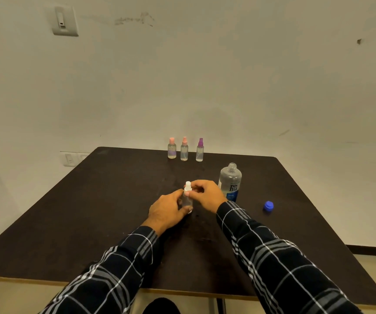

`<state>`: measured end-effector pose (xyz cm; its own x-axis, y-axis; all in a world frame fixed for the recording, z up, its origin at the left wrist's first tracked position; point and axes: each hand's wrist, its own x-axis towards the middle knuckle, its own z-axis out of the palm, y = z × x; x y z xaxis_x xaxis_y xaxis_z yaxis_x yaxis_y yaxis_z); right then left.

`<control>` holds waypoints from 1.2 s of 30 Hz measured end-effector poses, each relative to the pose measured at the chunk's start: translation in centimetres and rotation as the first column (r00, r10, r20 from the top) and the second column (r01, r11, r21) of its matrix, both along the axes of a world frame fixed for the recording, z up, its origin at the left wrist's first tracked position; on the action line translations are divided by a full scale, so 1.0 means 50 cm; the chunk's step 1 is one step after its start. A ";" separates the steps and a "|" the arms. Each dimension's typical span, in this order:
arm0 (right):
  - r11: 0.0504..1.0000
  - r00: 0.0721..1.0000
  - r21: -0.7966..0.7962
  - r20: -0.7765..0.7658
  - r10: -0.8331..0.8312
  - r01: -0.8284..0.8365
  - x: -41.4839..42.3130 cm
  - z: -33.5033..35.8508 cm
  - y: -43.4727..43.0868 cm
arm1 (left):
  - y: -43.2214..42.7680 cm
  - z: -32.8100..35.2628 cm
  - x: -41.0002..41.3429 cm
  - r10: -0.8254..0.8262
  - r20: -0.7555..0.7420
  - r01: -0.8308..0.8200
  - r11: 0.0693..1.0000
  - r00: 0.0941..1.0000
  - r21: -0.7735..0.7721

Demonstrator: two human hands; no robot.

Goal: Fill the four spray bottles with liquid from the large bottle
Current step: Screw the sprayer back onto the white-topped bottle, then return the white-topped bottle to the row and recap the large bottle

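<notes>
Three spray bottles [184, 150] stand beyond the large bottle [229, 181]; left of it, left grip [167, 210] holds the fourth bottle [187, 201], right grip [205, 192] pinches its white top [188, 185]. Likely twisting step: next, hold it upright.

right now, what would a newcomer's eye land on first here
Both hands meet at mid-table on a white-topped spray bottle: the left hand grips its body, the right hand pinches its top. Just right of them stands the large bottle, uncapped, with its blue cap lying further right on the dark table. Three more spray bottles, two pink-topped and one purple-topped, stand in a row at the far edge.
</notes>
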<state>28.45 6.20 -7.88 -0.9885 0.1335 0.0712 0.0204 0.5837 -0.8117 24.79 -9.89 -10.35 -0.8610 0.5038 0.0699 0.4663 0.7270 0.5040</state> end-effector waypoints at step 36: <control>0.808 0.814 -0.125 -0.013 -0.581 0.575 0.071 -0.067 0.157 | 0.107 -0.006 -0.058 -0.044 -0.099 0.041 0.999 0.994 -0.031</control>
<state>32.01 14.05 -11.23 -0.7217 0.6890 0.0666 0.2849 0.3833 -0.8786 21.91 -4.52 -10.63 -0.8282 0.5428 0.1392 0.5439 0.7188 0.4330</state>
